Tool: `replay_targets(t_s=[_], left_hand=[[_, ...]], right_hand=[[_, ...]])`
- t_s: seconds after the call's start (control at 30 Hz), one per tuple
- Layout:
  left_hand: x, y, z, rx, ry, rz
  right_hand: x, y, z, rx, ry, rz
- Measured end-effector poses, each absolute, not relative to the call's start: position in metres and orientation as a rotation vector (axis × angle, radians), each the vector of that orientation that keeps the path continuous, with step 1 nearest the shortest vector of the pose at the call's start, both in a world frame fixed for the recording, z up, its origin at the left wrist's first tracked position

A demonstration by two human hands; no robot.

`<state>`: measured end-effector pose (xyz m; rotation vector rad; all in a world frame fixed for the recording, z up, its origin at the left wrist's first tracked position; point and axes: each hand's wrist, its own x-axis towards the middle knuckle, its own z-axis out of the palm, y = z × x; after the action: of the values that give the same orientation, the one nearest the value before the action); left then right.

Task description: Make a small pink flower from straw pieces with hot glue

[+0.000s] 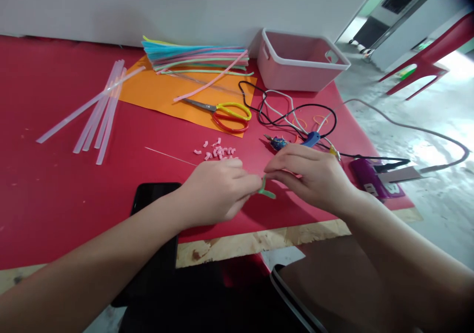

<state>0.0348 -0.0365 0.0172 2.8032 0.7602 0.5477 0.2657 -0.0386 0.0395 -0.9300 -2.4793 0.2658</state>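
Though bent, the green stem [268, 193] between the hands [218, 189].

Single head cam, from six o'clock of red worktop [55, 199], faces twelve, angled down; close over near edge, pale panel [185, 7] farther off at twelve (floor [444, 199] visible at three).

a red chair [425, 66] stands on a grey floor [450, 180] beyond the red table [48, 194].

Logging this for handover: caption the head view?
Two bare hands work a small fuzzy green stem above a red table.
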Motion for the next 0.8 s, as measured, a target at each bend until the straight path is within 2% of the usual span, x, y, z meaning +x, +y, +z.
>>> replay_targets(t_s=[0.13, 0.3, 0.47, 0.6, 0.8], left_hand=[[0.033, -0.041, 0.020, 2.647, 0.682, 0.794], [0.029, -0.038, 0.020, 2.561, 0.967, 1.021], [0.027, -0.032, 0.016, 2.761, 1.211, 0.947], [0.029, -0.033, 0.019, 2.956, 1.039, 0.776], [0.025, -0.033, 0.019, 2.814, 0.717, 1.008]], right_hand=[[0.264, -0.036, 0.034, -1.008, -2.341, 0.369], [0.244, -0.053, 0.020, -1.042, -2.248, 0.365], [0.236, -0.071, 0.024, -1.002, -2.354, 0.230], [0.247, -0.062, 0.038, -1.053, -2.273, 0.111], [0.251, -0.048, 0.035, -1.079, -2.221, 0.277]])
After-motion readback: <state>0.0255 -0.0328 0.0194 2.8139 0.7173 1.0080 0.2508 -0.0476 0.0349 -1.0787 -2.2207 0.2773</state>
